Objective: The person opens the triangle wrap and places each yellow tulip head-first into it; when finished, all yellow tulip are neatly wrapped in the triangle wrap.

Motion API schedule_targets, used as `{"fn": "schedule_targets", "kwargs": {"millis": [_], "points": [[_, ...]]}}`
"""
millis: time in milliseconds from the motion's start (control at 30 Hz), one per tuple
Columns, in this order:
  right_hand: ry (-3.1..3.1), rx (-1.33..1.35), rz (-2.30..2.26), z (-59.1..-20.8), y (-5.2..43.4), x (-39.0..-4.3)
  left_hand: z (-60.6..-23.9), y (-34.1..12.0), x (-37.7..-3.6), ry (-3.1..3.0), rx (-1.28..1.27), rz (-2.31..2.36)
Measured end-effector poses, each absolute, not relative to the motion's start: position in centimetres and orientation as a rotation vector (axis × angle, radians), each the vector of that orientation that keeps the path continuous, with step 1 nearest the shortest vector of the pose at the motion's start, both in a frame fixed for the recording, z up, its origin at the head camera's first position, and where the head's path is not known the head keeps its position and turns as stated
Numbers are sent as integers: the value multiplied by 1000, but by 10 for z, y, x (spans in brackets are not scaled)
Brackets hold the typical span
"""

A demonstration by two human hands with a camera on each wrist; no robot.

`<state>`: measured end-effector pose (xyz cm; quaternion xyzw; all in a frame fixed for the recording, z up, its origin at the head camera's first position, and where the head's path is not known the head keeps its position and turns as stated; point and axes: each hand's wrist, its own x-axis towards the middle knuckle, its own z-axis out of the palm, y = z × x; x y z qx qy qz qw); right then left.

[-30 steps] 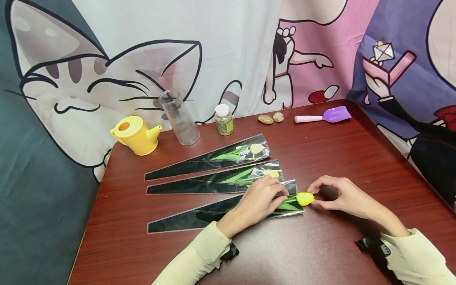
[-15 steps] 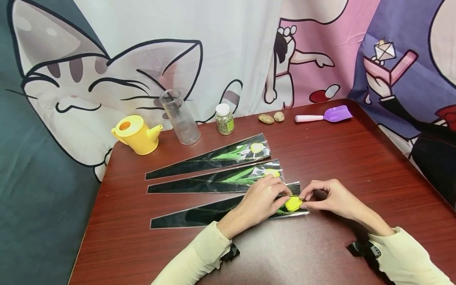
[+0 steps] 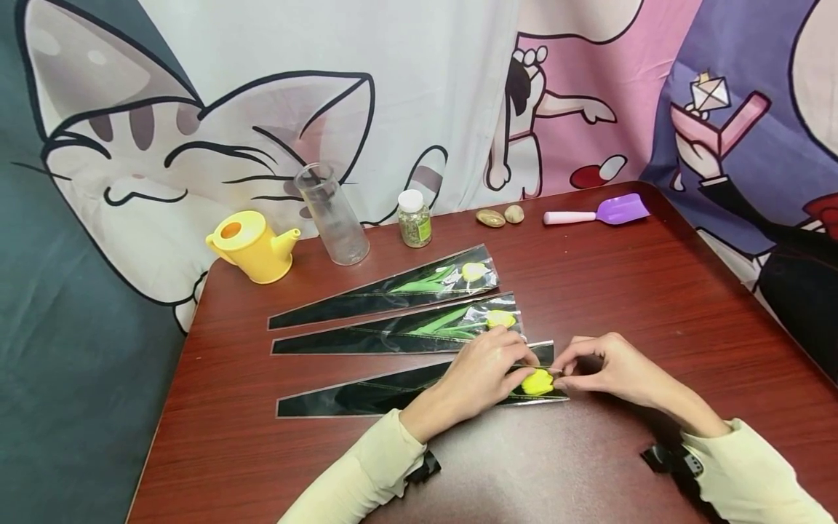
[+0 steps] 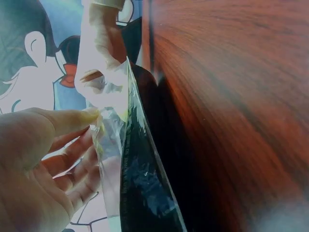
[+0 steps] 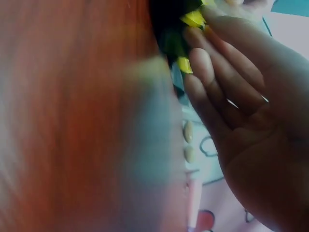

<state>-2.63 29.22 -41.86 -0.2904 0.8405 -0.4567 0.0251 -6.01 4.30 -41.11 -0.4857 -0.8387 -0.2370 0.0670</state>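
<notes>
Two hands meet at the wide mouth of the nearest cellophane sleeve (image 3: 419, 387): the left hand (image 3: 481, 375) pinches the clear film edge, and the right hand (image 3: 605, 367) has its fingertips pinched at the yellow tulip head (image 3: 537, 381) sitting just inside the opening. That sleeve lies flat on the red-brown surface (image 3: 622, 291), closest to the person, with two more wrapped tulips (image 3: 419, 306) behind it. I'd guess the film's thin, slippery and crinkly, the flower light and soft, so hold the edge, not the bloom.
</notes>
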Motion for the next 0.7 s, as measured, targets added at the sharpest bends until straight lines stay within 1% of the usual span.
{"fn": "schedule_targets", "kwargs": {"millis": [167, 333, 467, 700], "points": [[2742, -936, -1249, -423, 315, -34, -412, 42, -58, -2528, -1518, -661], [2937, -919, -1114, -409, 331, -43, -412, 41, -57, -2528, -1569, -580], [3014, -923, -1055, -394, 331, -52, -412, 40, -57, -2514, -1579, -563], [3089, -960, -922, -376, 316, -72, -412, 38, -57, -2487, -1594, -615]]}}
